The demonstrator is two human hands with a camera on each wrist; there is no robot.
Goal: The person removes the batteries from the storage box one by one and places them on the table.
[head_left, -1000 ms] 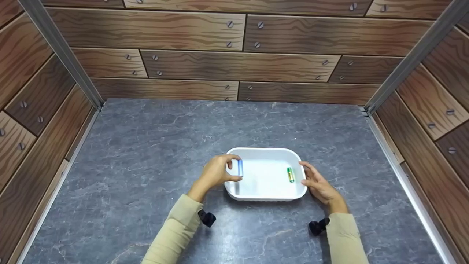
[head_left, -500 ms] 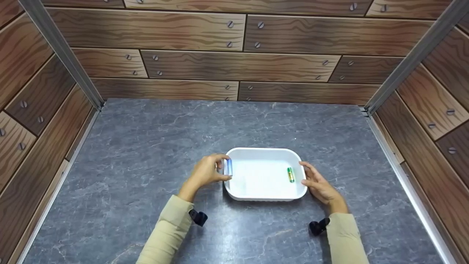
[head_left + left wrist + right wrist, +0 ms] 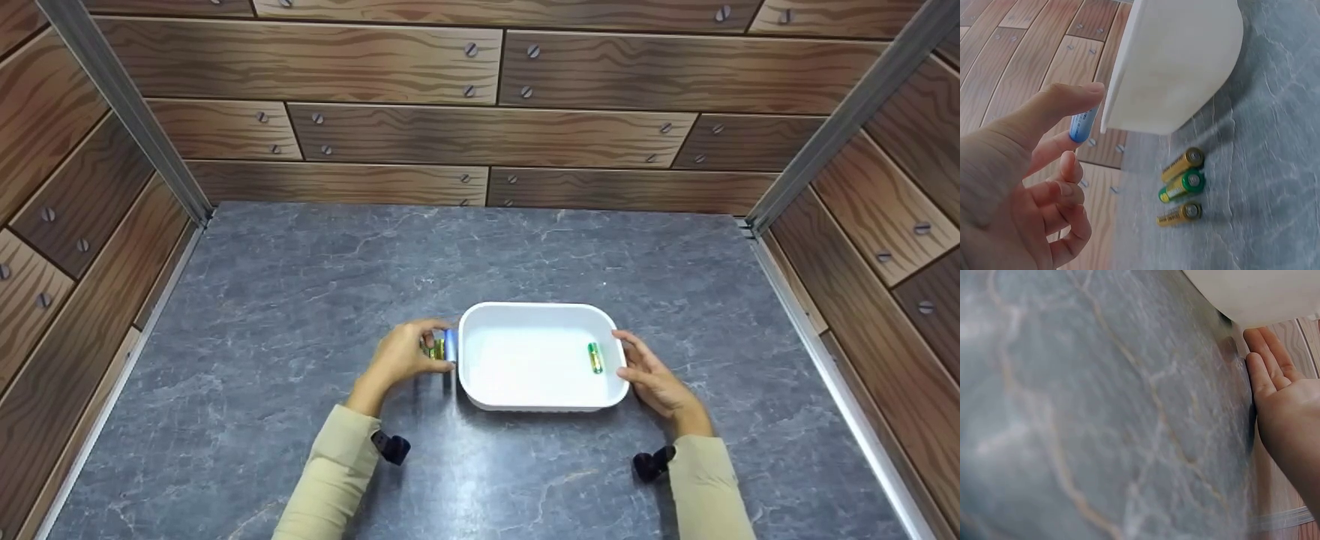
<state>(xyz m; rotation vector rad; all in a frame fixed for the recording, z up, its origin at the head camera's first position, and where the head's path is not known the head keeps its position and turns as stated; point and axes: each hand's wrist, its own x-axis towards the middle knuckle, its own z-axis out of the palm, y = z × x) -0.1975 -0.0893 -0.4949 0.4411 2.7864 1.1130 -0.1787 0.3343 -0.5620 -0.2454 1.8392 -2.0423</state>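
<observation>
My left hand (image 3: 399,352) pinches a blue battery (image 3: 450,346) by its two ends, between thumb and index finger. It is just outside the left rim of the white tub (image 3: 466,390). In the left wrist view the battery (image 3: 1084,125) is partly covered by a fingertip, and the other fingers curl loosely. Below that hand, three batteries (image 3: 1180,188), two gold and one green, lie side by side on the table. My right hand (image 3: 652,381) touches the tub's right rim, several fingers nearly straight in the right wrist view. A green and gold battery (image 3: 595,358) lies inside the tub near its right wall.
The grey marbled table (image 3: 315,285) is bounded by wood-patterned panels (image 3: 390,135) at the back and both sides. Metal posts (image 3: 142,127) stand at the back corners. Black cameras (image 3: 391,448) are strapped to both wrists.
My left hand has carried the blue battery leftward, from over the tub's left part to outside its left rim. The right hand, tub and the battery inside have stayed in place.
</observation>
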